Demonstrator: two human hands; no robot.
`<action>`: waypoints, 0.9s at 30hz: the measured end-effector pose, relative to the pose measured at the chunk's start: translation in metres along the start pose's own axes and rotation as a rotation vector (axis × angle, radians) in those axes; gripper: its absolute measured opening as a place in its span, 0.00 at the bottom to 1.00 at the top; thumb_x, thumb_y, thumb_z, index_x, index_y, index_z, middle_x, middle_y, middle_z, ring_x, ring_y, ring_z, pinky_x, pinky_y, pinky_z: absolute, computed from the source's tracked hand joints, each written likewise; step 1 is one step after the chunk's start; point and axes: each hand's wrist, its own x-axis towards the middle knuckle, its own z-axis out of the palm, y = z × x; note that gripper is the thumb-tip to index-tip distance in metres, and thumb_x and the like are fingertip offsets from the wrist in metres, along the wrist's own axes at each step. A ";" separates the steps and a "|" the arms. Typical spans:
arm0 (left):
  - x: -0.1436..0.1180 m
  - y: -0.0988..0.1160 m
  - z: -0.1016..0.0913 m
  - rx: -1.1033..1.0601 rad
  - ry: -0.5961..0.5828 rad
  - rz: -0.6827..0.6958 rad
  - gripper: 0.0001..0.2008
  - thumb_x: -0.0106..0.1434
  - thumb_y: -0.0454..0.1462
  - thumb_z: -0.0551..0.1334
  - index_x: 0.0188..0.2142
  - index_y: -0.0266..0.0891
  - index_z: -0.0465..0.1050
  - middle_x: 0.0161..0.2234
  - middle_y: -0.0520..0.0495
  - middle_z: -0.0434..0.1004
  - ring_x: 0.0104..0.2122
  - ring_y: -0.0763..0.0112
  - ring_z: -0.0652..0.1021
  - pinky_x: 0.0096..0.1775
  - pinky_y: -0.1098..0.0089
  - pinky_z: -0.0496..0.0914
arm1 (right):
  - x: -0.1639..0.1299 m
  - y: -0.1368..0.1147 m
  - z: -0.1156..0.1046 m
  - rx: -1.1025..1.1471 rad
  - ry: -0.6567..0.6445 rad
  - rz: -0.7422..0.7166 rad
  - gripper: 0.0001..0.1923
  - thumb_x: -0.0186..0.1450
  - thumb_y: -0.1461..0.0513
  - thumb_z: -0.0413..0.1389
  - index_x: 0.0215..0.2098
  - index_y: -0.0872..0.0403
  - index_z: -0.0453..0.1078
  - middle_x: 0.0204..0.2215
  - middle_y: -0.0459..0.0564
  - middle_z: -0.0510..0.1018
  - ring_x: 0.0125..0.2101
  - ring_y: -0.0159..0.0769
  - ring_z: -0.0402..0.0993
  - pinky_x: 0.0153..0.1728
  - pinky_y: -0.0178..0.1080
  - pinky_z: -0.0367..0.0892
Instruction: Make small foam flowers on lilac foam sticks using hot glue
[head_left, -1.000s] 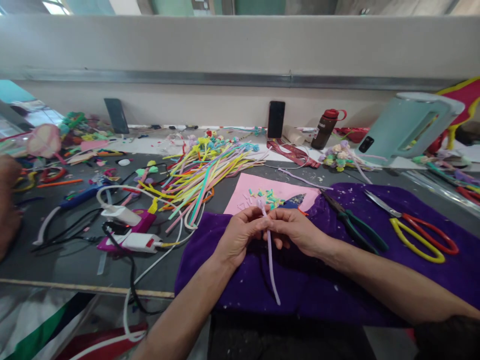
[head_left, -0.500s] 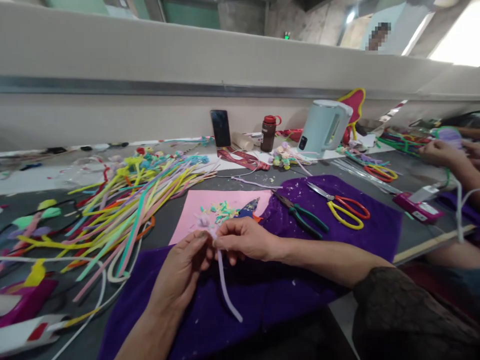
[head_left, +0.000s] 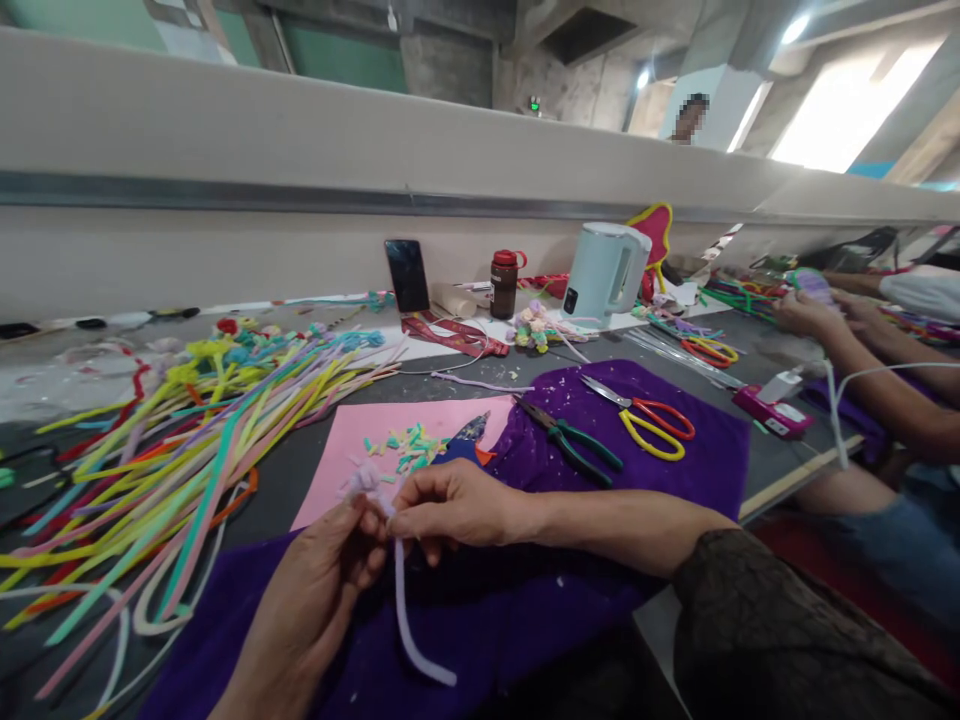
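Both my hands pinch one lilac pipe cleaner (head_left: 403, 620) above a purple cloth (head_left: 525, 600). My left hand (head_left: 315, 590) grips it near its curled, fuzzy top end (head_left: 365, 480). My right hand (head_left: 450, 505) holds it just beside, fingertips almost touching the left ones. The free tail hangs down and curves right over the cloth. A pink sheet (head_left: 352, 450) with small coloured snippets (head_left: 409, 447) lies just beyond my hands.
A heap of coloured pipe cleaners (head_left: 187, 440) spreads at left. Green-handled pliers (head_left: 574, 438) and red-yellow scissors (head_left: 649, 425) lie on the cloth. Phone (head_left: 407, 275), bottle (head_left: 504, 283) and pale kettle (head_left: 606, 272) stand at the back. Another person's hands (head_left: 814, 312) work at right.
The view has swung to the right, bringing another person's hands in at right. My hands stay pinched on the lilac pipe cleaner, whose tail now curves more to the right.
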 end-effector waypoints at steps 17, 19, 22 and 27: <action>-0.003 -0.004 -0.001 0.012 -0.022 0.018 0.14 0.49 0.44 0.65 0.19 0.37 0.66 0.17 0.54 0.66 0.18 0.78 0.66 0.18 0.78 0.62 | -0.002 0.003 0.000 -0.006 -0.007 0.004 0.14 0.57 0.53 0.57 0.29 0.57 0.65 0.21 0.41 0.68 0.16 0.21 0.65 0.15 0.25 0.57; -0.006 -0.004 0.002 0.006 -0.022 0.064 0.13 0.51 0.43 0.64 0.21 0.36 0.67 0.18 0.54 0.66 0.17 0.79 0.66 0.16 0.79 0.59 | -0.005 0.003 0.001 0.000 0.021 -0.003 0.13 0.58 0.55 0.57 0.28 0.57 0.65 0.21 0.41 0.69 0.16 0.21 0.65 0.16 0.25 0.59; -0.008 -0.005 0.005 0.008 -0.084 0.087 0.11 0.54 0.43 0.61 0.25 0.35 0.69 0.16 0.54 0.66 0.15 0.81 0.64 0.16 0.79 0.56 | -0.006 0.003 0.000 -0.056 0.089 0.019 0.11 0.59 0.57 0.55 0.29 0.57 0.65 0.18 0.40 0.68 0.14 0.21 0.64 0.13 0.25 0.55; -0.009 -0.006 0.007 0.003 -0.082 0.094 0.11 0.54 0.41 0.63 0.31 0.35 0.70 0.15 0.55 0.65 0.14 0.82 0.62 0.15 0.80 0.53 | -0.006 0.002 -0.002 -0.103 0.109 0.037 0.10 0.59 0.58 0.54 0.26 0.57 0.63 0.17 0.40 0.68 0.14 0.22 0.64 0.12 0.24 0.55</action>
